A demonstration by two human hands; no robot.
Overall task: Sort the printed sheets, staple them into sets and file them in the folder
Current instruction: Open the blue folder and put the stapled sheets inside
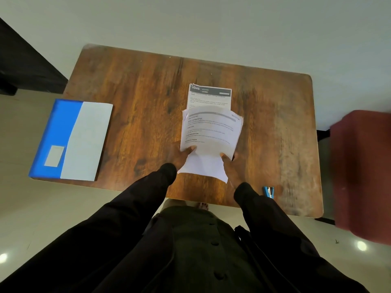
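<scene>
Brown wooden table (pixel 131 106): both hands, left (pixel 182 155) and right (pixel 229 166), pinch white printed sheets (pixel 211 132). Sorting step; next likely needs blue stapler (pixel 268 192), then blue-and-grey folder (pixel 74 140).

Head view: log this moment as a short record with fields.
held sheets: loose stack of printed pages, held over the middle of the table
left hand: grip on the stack's near left corner, thumb on top
right hand: grip on the stack's near right side, thumb on top
lone sheet: dark header, flat on the table beyond the stack, partly hidden by it
folder: blue and grey, closed, at the table's left edge
stapler: blue, at the near right edge, untouched
</scene>
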